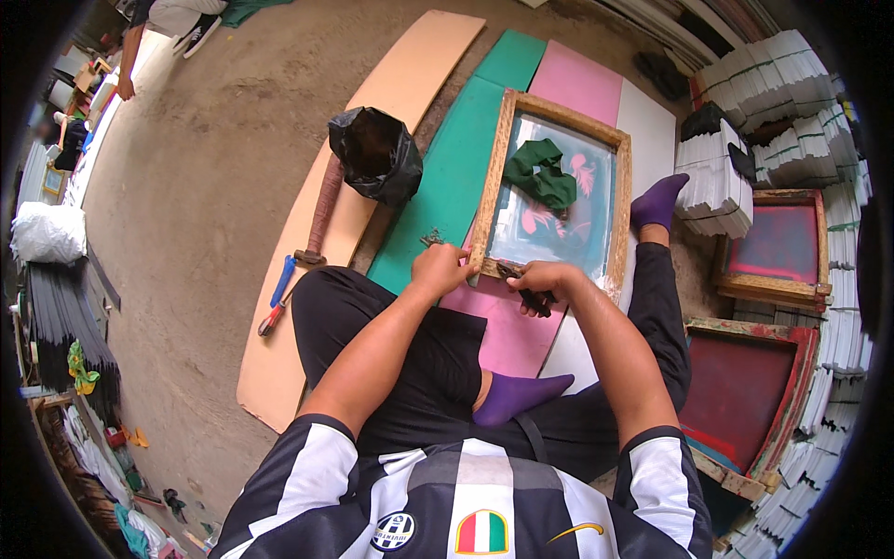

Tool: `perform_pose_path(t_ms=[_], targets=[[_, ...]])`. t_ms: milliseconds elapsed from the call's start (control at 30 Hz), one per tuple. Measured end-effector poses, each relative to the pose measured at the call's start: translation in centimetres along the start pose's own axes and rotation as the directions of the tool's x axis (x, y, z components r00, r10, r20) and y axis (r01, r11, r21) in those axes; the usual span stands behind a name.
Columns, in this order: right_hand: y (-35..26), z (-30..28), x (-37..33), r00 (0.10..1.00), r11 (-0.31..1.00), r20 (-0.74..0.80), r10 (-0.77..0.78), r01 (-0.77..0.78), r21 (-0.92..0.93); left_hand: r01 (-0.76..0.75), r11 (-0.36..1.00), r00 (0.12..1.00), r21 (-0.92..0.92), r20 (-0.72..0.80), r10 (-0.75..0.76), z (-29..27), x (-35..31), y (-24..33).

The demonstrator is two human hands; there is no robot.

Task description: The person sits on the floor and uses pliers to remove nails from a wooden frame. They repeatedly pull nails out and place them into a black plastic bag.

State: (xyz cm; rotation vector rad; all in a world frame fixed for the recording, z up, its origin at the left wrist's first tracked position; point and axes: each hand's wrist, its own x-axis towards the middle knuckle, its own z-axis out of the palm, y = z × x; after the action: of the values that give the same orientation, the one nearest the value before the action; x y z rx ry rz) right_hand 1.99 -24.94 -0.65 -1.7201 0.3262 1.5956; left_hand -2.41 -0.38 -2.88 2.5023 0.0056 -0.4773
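A wooden-framed printing screen (619, 196) lies across coloured boards in front of me, its mesh showing pink motifs. On the mesh rests a crumpled dark green cloth (543, 177). My left hand (441, 271) is closed at the frame's near left corner; a small dark end sticks out beyond its fingers, and what it belongs to I cannot make out. At the frame's near edge, my right hand (549, 278) is closed around a dark, plier-like tool (535, 300), partly hidden by the fingers.
A black plastic-lined container (374, 154), a long brown-handled tool (326, 207) and a blue-handled tool (283, 282) are on the peach board (410, 74) at left. Tied paper stacks (759, 79) and red-meshed frames (745, 391) stand at right. Another person's hand (126, 87) shows far left.
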Motion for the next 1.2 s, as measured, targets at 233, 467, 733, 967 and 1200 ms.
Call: perform_pose_path(t_ms=[233,467,733,967,1200], targets=[[2.3,5.3,0.8,0.884,0.955,-0.388,-0.259,0.175,-0.239,0.011,1.0,0.999,-0.009,0.035,-0.01,-0.1,0.0,0.2],[3.2,9.8,2.4,0.65,0.924,-0.681,-0.337,0.089,-0.372,0.052,0.998,0.997,-0.02,0.058,-0.051,-0.5,-0.2,0.3],[4.7,11.9,2.6,0.583,0.922,-0.715,-0.386,0.229,-0.311,-0.272,0.961,0.93,0.055,-0.241,0.277,-0.1,-1.4,0.0],[5.0,12.0,1.2,0.635,0.84,-0.553,-0.539,0.358,-0.408,-0.637,0.729,0.714,0.252,-0.165,0.681,0.2,-1.6,-0.5],[6.0,10.5,1.8,0.838,0.854,-0.273,-0.472,0.512,0.095,-0.584,0.76,0.717,0.283,-0.258,0.647,0.5,-1.4,-1.5]])
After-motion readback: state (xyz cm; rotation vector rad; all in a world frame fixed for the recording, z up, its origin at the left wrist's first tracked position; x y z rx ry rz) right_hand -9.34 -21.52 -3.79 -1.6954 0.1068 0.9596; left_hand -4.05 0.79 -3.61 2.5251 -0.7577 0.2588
